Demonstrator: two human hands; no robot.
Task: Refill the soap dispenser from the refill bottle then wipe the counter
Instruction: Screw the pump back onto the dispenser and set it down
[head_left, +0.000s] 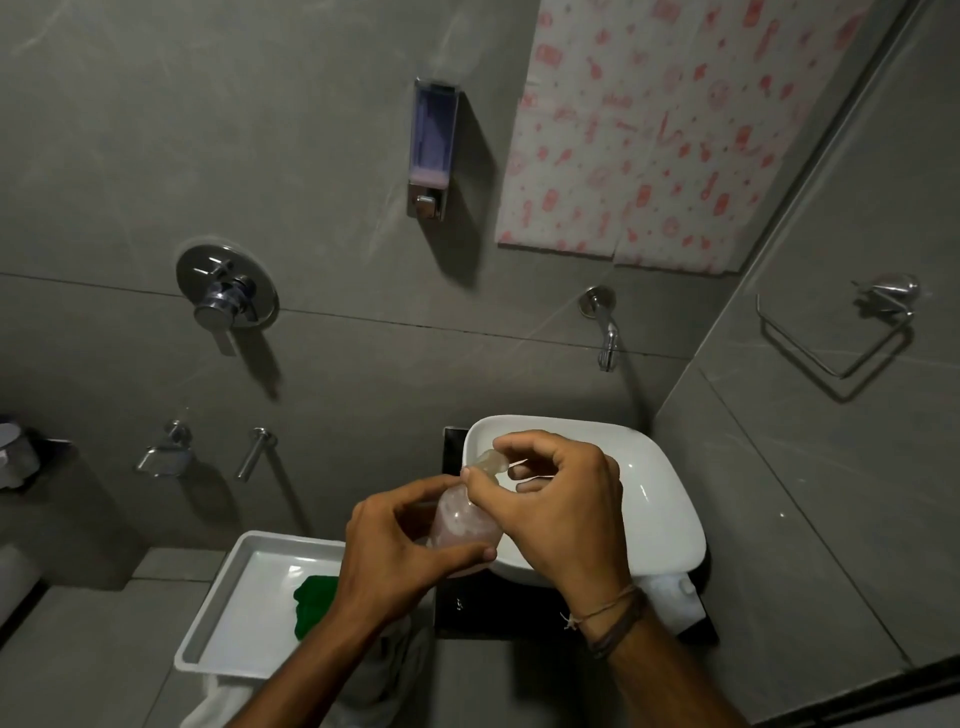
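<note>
Pinkish refill bottle (460, 525) sits betw. left hand (395, 551) fingers, wrapped round its body; right hand (561, 499) fingertips pinch its cap (488, 461) above

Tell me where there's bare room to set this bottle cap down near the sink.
The white tray has bare floor on its left and far parts; the green cloth fills its near right corner. The basin bowl is bare to the right of the right hand. The black counter shows only thin strips around the basin, so it is crowded there.
</note>
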